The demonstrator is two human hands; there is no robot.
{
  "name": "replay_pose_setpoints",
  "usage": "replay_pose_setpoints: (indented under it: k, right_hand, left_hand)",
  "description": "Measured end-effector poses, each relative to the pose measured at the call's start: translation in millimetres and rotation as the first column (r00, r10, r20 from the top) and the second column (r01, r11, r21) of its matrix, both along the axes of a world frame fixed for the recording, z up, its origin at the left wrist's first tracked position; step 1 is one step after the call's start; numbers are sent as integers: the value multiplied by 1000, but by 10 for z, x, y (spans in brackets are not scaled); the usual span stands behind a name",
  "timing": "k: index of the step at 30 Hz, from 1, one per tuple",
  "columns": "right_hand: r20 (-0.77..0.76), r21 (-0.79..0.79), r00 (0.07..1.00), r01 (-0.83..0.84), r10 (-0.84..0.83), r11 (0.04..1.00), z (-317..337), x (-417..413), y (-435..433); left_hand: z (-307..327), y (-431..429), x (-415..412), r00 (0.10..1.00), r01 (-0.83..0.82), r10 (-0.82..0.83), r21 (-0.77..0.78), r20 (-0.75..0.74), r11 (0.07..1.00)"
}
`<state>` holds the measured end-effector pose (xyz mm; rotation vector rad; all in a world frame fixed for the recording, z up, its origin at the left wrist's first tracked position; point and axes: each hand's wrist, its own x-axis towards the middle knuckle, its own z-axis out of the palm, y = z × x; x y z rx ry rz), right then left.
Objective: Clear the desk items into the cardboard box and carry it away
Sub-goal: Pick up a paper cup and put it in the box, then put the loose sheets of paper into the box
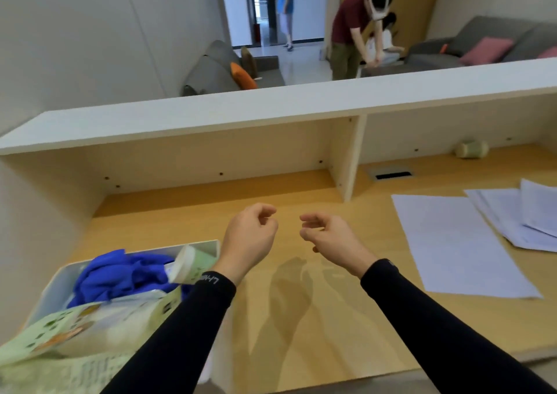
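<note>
With a blue cloth [120, 273], a green tub [193, 264] and green packets [90, 330] already in the box [57, 285] at the bench's [301, 318] left, both the left hand [250, 237] and right hand [328, 237] hover loosely curled and empty, while paper sheets [458, 243] and a small green cup [471, 149] remain to clear.
</note>
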<state>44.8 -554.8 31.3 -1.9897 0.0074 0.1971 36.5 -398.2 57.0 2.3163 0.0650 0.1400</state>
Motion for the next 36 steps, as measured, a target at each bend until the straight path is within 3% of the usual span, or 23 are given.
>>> replay_pose_setpoints:
  k: [12, 20, 24, 33, 36]
  right_hand:
    - [-60, -58, 969, 236, -239, 970, -211, 261, -2357]
    - [-326, -208, 830, 404, -453, 891, -669, 186, -3816]
    - [-457, -150, 765, 438, -455, 887, -914, 173, -4033]
    - [-556, -32, 711, 499, -431, 866, -1075, 366, -4077]
    - [-562, -11, 732, 459, -385, 888, -1105, 359, -4058]
  left_hand:
    - [-422, -1930, 468, 955, 74, -120, -174, -271, 982]
    - [-1018, -3024, 633, 799, -75, -74, -221, -596, 972]
    - [-1157, -3342, 605, 746, -119, -87, -260, -661, 958]
    - [-1284, -3487, 672, 716, -302, -37, -357, -697, 884]
    - [-1247, -3457, 641, 735, -321, -59, -425, -675, 846]
